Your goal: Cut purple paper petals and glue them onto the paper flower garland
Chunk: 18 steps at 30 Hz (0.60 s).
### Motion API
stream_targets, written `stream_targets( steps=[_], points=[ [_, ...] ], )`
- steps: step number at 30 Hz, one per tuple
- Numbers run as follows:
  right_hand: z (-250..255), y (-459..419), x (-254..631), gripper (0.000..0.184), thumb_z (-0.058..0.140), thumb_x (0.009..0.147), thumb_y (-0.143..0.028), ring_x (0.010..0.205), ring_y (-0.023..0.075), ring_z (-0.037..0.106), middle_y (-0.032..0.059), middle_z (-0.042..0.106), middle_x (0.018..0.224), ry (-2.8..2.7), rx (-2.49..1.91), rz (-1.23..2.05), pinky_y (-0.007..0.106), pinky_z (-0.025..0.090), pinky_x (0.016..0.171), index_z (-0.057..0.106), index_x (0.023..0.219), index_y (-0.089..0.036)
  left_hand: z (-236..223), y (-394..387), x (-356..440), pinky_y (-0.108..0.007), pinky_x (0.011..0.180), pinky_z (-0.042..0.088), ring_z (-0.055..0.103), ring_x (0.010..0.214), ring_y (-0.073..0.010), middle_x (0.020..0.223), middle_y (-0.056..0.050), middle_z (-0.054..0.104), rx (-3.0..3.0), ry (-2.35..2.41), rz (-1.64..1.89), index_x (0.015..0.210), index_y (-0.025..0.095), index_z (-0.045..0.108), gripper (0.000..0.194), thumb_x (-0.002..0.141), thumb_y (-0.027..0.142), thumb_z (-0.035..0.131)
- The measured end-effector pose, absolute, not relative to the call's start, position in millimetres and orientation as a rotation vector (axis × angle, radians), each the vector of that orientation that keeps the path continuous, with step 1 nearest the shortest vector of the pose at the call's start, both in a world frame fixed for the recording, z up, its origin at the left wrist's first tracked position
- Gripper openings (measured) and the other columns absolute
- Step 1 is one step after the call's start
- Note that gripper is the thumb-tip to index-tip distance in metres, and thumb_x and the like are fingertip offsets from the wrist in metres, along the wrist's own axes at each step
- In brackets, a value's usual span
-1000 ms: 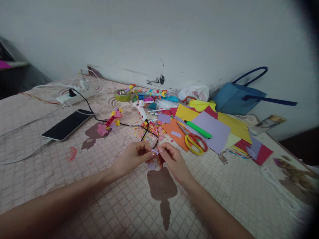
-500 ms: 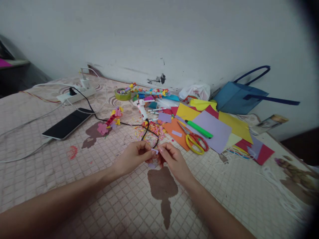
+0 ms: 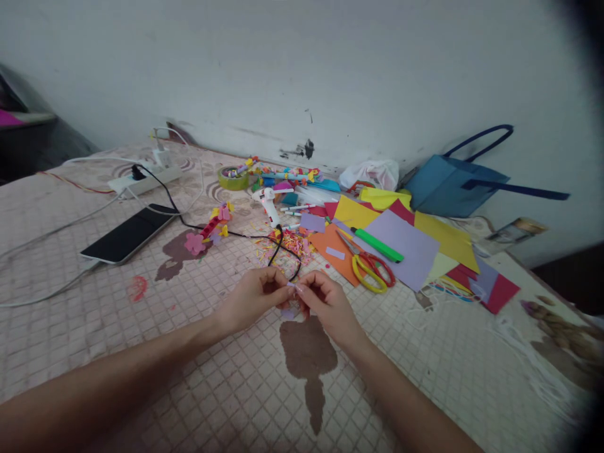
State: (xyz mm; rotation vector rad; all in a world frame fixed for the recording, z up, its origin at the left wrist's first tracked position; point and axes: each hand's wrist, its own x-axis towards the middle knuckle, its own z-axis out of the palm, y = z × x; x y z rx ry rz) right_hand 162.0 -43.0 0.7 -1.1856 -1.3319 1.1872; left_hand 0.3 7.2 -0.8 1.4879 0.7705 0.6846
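My left hand [image 3: 262, 297] and my right hand [image 3: 325, 301] meet over the table, their thumbs and fingertips pinching a tiny lilac strip [image 3: 291, 285] between them. Most of that strip is covered by the fingers. Another small lilac piece [image 3: 287, 313] shows just under the hands; whether it lies on the table, I cannot tell. Beyond the fingertips runs the black cord [image 3: 297, 257] of a white glue gun [image 3: 270, 207]. Colourful paper scraps [image 3: 287, 245] are heaped beside the cord. Scissors with yellow and red handles [image 3: 370, 270] lie to the right.
Coloured sheets [image 3: 406, 242] spread to the right, with a green cutter [image 3: 379, 245] on top. At left are a phone [image 3: 129, 234], a power strip [image 3: 146, 181] and a flower-decorated piece [image 3: 210, 229]. A blue bag [image 3: 455, 185] leans on the wall. Green tape [image 3: 233, 179] stands at the back.
My right thumb and fingertips have moved left, closing over the lilac strip beside my left fingertips, so less of it shows. My left hand has hardly moved.
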Motion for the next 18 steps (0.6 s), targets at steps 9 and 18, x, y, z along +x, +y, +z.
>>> stream_targets(
  steps=[9,18],
  points=[
    [1.7,-43.0,160.2,0.021,0.053,0.085,-0.038,0.051,0.0094,0.048,-0.0041,0.05,0.061,-1.308,-1.191,1.188,0.021,0.042,0.045,0.052,0.075,-0.019,8.1,5.6,1.5,-0.02,0.055,0.043,0.055,0.058,-0.009,0.063,-0.001,0.059,1.451,0.78,0.679,0.073,0.011,0.055,0.022,0.078,0.032,0.059],
    [-1.7,-42.9,161.4,0.022,0.054,0.084,-0.039,0.05,0.009,0.046,-0.0037,0.049,0.06,-1.336,-1.203,1.218,0.02,0.041,0.045,0.053,0.075,-0.019,2.1,6.9,0.0,-0.02,0.054,0.042,0.054,0.057,-0.0088,0.062,0.0,0.057,1.504,0.776,0.691,0.074,0.012,0.054,0.019,0.079,0.03,0.058]
  ],
)
